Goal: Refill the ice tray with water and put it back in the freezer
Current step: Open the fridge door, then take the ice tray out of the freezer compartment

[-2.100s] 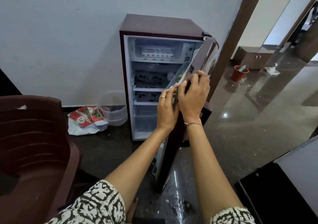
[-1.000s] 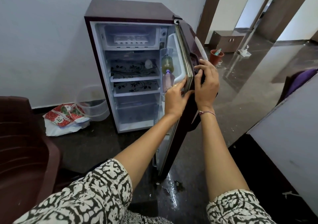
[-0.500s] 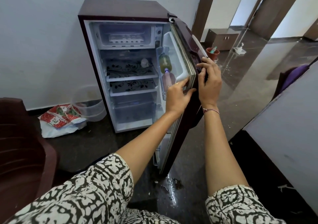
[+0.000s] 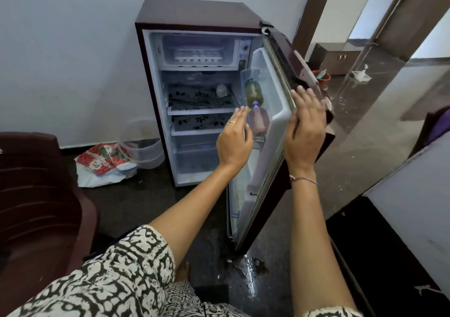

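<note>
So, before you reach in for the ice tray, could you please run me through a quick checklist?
1. Fridge door open wide: ok.
2. Ice tray in view in the top freezer compartment: ok.
3. Left hand free, fingers straight, holding nothing: ok.
4. Right hand rests on the door's edge, steadying it: ok.
5. Tray cells empty or full: cannot tell.
6. Floor dry at the door's foot: not ok, a puddle lies there.
</note>
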### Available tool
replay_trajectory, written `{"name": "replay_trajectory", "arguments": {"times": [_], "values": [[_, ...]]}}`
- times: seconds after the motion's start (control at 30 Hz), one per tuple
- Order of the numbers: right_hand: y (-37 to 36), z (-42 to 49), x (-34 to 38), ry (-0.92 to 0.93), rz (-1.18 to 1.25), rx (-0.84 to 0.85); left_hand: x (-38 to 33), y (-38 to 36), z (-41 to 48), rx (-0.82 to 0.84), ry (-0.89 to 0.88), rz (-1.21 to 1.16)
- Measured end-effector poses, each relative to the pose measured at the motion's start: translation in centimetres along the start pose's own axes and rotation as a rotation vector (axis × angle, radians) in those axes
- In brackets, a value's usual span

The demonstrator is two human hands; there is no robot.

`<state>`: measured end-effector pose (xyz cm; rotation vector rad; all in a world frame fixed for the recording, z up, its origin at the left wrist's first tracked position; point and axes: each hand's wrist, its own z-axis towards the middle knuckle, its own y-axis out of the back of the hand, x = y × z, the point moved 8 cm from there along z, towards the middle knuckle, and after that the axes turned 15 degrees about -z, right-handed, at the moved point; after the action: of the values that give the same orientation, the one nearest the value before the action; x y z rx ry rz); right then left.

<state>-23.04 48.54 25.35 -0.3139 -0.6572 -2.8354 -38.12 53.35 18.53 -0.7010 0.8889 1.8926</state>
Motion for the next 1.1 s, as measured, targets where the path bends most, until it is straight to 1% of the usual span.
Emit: {"name": "replay_trajectory", "arguments": {"times": [0.2,0.37,0.63,0.97,1.1], "values": [[-5.1,-1.7,4.5,0.098,0.044,0.177,2.7,0.5,1.5,0.07,0.004,0.151],[-10.2,-3.1,6.6,0.076,0.047,0.308,5.6,2.1,2.9,0.096,0.022,0.222],[-17.3,-5.0,8.9,0.061,0.052,0.408,9.7,3.9,6.2,0.178,-0.032,0.355],[-25.1,-5.7,12.2,0.062,0.017,0.541,16.2,6.3,9.6,0.211,0.076,0.423],[-27.2,-6.4,12.6,0.045,0.003,0.578,18.1,7.0,10.1,0.257,0.094,0.428]]}}
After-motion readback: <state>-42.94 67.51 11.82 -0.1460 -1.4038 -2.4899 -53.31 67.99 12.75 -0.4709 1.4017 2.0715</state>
